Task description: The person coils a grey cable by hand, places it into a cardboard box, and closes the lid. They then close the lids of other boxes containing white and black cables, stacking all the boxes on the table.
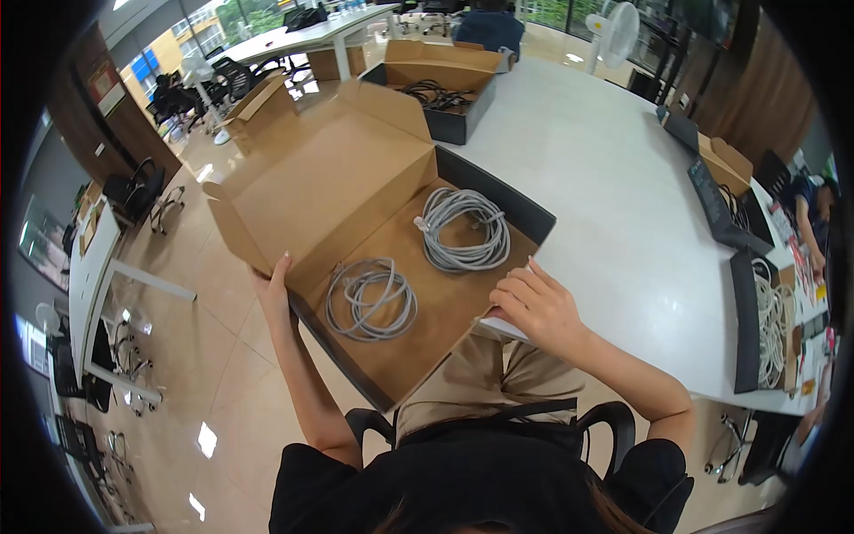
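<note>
An open cardboard box (449, 325), brown inside and dark outside, is tilted over my lap and the table edge, its lid folded back to the far left. My left hand (273, 283) grips its left side near the lid hinge, thumb on top and the other fingers partly hidden. At the near right rim, my right hand (531, 303) is closed with curled fingers on the box edge. Inside lie two coils of grey cable: a thick coil (463, 230) towards the far right and a smaller, looser coil (371, 300) towards the near left.
The white table (605, 205) extends ahead and right. Another open box (458, 120) with dark cables stands beyond mine. At the right are a box with black cables (725, 214) and one with white cables (756, 329). A person (809, 214) sits at the far right.
</note>
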`<act>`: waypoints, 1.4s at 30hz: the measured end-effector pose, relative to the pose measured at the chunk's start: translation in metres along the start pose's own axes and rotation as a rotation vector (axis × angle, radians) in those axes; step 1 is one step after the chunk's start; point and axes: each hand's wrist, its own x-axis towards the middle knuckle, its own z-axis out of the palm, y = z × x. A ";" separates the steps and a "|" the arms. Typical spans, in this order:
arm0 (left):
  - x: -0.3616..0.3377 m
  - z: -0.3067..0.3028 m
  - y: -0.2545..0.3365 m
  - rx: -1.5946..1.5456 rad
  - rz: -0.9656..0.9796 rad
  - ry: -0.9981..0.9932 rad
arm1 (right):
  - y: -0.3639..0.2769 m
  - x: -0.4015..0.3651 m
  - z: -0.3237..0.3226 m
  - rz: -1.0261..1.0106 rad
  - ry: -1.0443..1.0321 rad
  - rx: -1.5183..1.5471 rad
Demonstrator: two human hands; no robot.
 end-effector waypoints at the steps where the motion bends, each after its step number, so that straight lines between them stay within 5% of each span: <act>1: -0.006 -0.002 -0.002 -0.019 -0.010 -0.015 | -0.004 -0.008 -0.006 0.007 -0.003 -0.008; 6: -0.017 -0.003 -0.010 0.022 0.021 -0.085 | -0.021 -0.041 -0.027 0.102 0.014 -0.084; 11: -0.042 0.091 0.028 0.011 0.190 -0.051 | -0.017 -0.069 -0.055 0.289 0.049 -0.137; 18: -0.013 0.225 0.019 0.011 0.360 -0.724 | -0.012 -0.103 -0.070 0.591 0.160 -0.347; 22: -0.013 0.299 0.002 -0.015 0.411 -0.957 | -0.006 -0.111 -0.063 0.760 0.200 -0.487; 25: -0.010 0.335 -0.008 0.076 0.750 -0.893 | -0.002 -0.108 -0.064 0.776 0.224 -0.492; 29: 0.007 0.382 -0.024 -0.017 0.672 -1.074 | 0.022 -0.110 -0.087 0.800 0.507 -0.078; 33: 0.019 0.402 -0.033 0.041 0.559 -1.141 | 0.091 -0.111 -0.135 0.952 0.821 -0.071; 37: 0.006 0.378 0.000 0.144 0.754 -1.053 | 0.192 -0.139 -0.160 1.048 0.742 0.162; 40: 0.004 0.365 0.001 -0.128 0.480 -1.242 | 0.227 -0.130 -0.165 1.140 0.617 0.373; 42: 0.000 0.357 0.008 -0.089 0.494 -1.244 | 0.240 -0.120 -0.162 1.236 0.555 0.555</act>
